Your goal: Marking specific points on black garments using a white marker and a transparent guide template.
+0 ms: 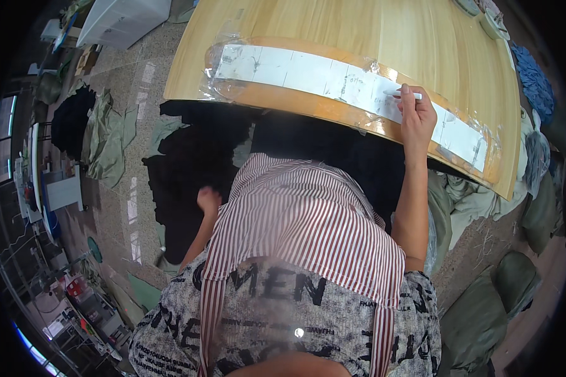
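My right hand [416, 119] is closed around a white pen [416, 96], its point on a long white paper strip [308, 69]. Faint pencil-like marks show on the strip near the tip. Clear tape fixes the strip along the near edge of a pale wood-grain tabletop [277, 22]. Over black cloth [185, 169] at the left hovers my left hand [209, 200], low beside my striped apron [308, 213]. Its fingers are blurred, and no held object can be made out there.
Heaps of dark and grey-green cloth [107, 138] lie on the speckled floor at left. A white bin [124, 22] stands at the far left. Right of the table are pale fabric [484, 201], a blue bundle [533, 81] and stuffed green sacks [484, 308].
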### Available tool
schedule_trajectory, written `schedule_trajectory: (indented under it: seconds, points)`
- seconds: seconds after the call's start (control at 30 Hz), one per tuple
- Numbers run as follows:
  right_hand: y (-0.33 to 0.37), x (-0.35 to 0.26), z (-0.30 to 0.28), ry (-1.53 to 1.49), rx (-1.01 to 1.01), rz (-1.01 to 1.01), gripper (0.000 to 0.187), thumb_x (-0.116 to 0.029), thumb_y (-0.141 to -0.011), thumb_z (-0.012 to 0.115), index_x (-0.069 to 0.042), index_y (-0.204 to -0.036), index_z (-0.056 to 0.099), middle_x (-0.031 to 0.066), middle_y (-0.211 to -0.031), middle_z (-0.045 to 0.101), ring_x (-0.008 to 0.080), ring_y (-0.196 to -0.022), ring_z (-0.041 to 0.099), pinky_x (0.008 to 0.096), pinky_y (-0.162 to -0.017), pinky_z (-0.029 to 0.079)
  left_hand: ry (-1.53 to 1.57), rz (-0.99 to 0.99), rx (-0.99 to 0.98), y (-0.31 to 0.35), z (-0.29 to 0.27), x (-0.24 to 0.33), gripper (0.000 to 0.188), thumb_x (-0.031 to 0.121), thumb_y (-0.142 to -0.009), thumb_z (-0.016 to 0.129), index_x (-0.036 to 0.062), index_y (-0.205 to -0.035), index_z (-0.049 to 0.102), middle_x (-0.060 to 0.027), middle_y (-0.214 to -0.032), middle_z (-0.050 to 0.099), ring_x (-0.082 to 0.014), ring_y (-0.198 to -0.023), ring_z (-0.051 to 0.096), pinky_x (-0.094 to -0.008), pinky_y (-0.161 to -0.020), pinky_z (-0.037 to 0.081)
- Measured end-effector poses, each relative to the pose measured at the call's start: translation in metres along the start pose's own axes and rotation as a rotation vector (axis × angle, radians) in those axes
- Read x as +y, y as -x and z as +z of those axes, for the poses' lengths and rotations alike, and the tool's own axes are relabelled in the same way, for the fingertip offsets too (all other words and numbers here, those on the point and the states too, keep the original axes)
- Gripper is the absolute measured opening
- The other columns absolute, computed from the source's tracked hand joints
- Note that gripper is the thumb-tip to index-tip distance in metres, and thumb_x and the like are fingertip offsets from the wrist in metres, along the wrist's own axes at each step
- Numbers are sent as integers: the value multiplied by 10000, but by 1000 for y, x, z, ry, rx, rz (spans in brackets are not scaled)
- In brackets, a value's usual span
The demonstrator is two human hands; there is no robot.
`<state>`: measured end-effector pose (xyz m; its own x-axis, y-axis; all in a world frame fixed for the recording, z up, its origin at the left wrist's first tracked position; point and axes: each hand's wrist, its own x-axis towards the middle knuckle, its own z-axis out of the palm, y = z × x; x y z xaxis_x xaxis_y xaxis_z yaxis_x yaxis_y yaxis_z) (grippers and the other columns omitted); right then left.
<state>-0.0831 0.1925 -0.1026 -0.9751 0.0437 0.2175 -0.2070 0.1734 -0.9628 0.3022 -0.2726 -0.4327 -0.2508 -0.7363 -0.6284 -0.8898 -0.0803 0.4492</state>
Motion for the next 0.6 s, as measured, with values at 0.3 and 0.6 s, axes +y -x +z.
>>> schedule_trajectory:
  seconds: [0.3, 0.6]
  points:
    - [13, -1, -19, -203, 75, 54, 273, -247, -998, 484, -28, -899, 614, 52, -816, 641, 67, -681, 528, 213, -647, 441, -671, 1775, -317, 238, 55, 345, 244, 74, -719, 676, 62, -962, 655, -119, -887, 611, -312, -883, 580, -408, -819, 462]
    - [70, -79, 30, 88, -408, -227, 224, -188, -873, 628, -19, -1019, 634, 31, -844, 640, 160, -792, 596, 302, -701, 474, 166, 1097, -1083, 343, -40, 442, 43, 41, -873, 624, 5, -874, 600, 26, -815, 607, -34, -736, 543, -182, -682, 443]
